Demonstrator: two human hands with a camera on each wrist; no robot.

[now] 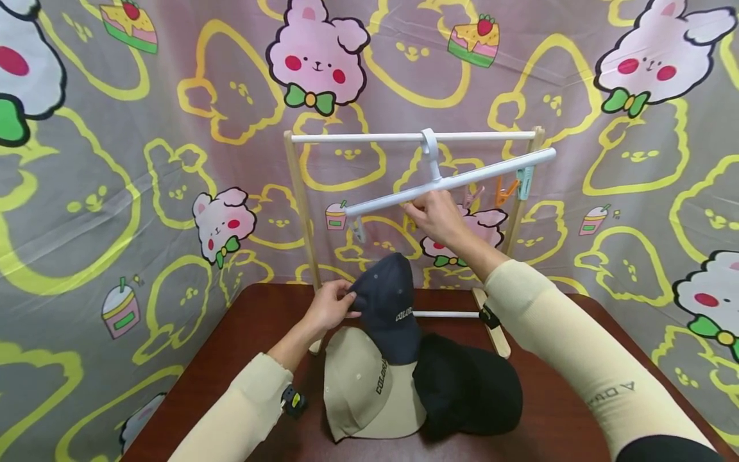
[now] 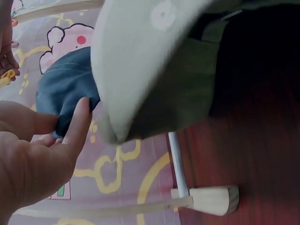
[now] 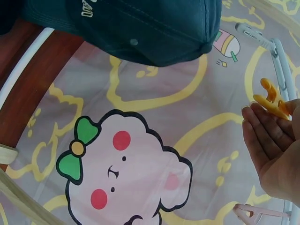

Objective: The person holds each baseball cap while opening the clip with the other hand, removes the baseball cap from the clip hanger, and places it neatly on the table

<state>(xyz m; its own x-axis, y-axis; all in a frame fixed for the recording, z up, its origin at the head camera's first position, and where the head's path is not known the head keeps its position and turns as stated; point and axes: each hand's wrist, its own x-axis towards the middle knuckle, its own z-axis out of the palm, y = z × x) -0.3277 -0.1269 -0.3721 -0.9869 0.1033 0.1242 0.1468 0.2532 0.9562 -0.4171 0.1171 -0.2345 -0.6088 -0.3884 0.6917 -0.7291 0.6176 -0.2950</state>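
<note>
My left hand (image 1: 329,307) pinches the rim of a navy baseball cap (image 1: 383,292) between thumb and fingers. This cap is held up above a beige cap (image 1: 355,385) and a black cap (image 1: 470,388). My right hand (image 1: 440,218) is raised just beneath the tilted bar of a white clip hanger (image 1: 491,172). Between its thumb and fingers it pinches a yellow clothespin (image 3: 272,101), which is on the hanger bar. Lettering shows on the navy cap's front, and its brim overlaps the beige cap in the head view.
The hanger hooks over the top rail of a wooden rack (image 1: 358,138). A grey clothespin (image 1: 359,229), a pink one (image 1: 473,196), an orange one (image 1: 507,191) and a teal one (image 1: 525,183) hang along its bar. The rack stands on a dark red table (image 1: 242,359) before a patterned curtain.
</note>
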